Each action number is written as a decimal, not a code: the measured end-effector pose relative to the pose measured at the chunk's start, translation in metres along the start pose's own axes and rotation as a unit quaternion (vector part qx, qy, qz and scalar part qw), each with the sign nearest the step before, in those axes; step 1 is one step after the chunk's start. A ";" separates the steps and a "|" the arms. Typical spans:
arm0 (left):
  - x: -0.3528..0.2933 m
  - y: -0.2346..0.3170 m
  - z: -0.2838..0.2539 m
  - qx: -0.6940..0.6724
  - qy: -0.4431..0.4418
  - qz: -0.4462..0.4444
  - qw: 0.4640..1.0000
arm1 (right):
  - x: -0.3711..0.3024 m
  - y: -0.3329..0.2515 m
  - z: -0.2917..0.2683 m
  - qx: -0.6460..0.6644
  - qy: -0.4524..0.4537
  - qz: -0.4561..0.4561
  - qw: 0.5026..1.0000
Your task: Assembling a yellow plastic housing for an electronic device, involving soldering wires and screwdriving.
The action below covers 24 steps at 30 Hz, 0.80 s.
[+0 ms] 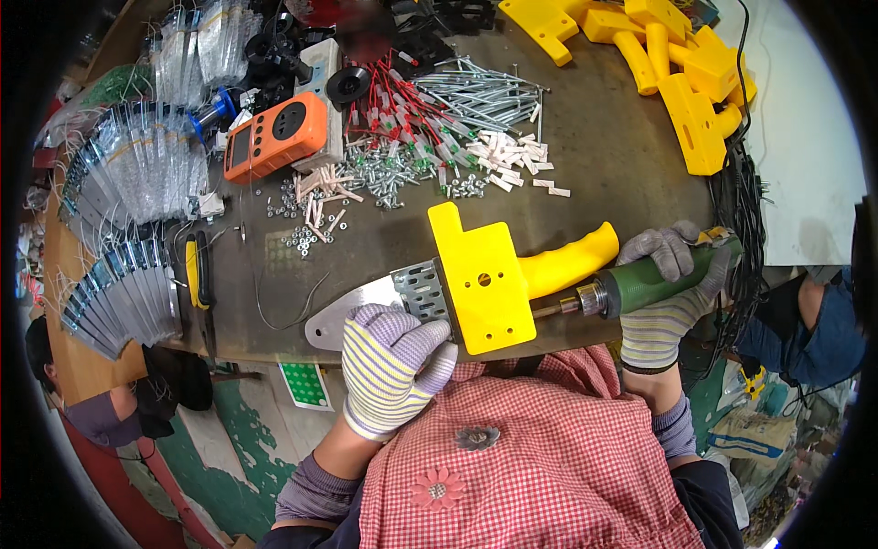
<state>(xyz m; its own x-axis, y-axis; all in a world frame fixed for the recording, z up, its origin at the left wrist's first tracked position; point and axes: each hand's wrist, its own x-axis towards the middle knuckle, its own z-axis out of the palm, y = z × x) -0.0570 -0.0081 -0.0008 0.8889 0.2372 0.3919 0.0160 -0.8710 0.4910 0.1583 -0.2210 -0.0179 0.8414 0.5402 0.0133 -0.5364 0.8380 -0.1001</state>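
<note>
A yellow plastic tool body (485, 288) with a curved handle lies near the table's front edge. From its left side runs a perforated metal guard (422, 291), then a flat metal blade (352, 311) with a rounded end. My left hand (393, 366), in a striped glove, is closed on the lower edge of the guard. My right hand (663, 297), also gloved, grips a green electric screwdriver (654, 279). Its shaft (558, 306) points left, at the side of the yellow body below the handle. I cannot tell whether the bit sits in a screw.
Long screws (480, 96), red wires (393, 101) and small white pieces (512, 160) lie behind the tool. An orange meter (279, 133), yellow-and-black pliers (197, 270) and several flat blades (128, 306) are at left. More yellow bodies (690, 119) and black cables (736, 229) lie at right.
</note>
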 end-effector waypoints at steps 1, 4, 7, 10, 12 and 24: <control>0.000 0.000 0.000 0.002 -0.002 0.000 1.000 | 0.000 0.000 -0.001 0.001 0.000 0.000 1.000; 0.001 0.000 0.000 0.003 -0.002 0.000 1.000 | 0.001 0.001 0.000 0.004 -0.002 -0.003 1.000; 0.003 -0.002 -0.003 0.006 0.005 0.031 0.999 | 0.001 0.002 0.004 -0.020 0.022 -0.016 0.999; 0.013 -0.006 -0.012 0.043 -0.092 0.087 0.991 | 0.001 0.002 0.000 -0.035 0.023 -0.015 0.999; 0.024 -0.008 -0.015 0.050 -0.107 0.117 0.986 | 0.003 0.001 -0.006 -0.007 0.002 -0.009 1.000; 0.021 -0.012 -0.022 0.007 -0.113 0.095 0.989 | 0.032 -0.028 0.051 -0.210 0.006 -0.019 0.978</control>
<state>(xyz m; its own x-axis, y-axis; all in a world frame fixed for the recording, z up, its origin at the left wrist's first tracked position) -0.0486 0.0168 0.0188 0.9559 -0.0329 0.2917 -0.1571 -0.8968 0.4136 0.1970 -0.2233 0.0361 0.8623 0.5062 0.0126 -0.4334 0.7507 -0.4987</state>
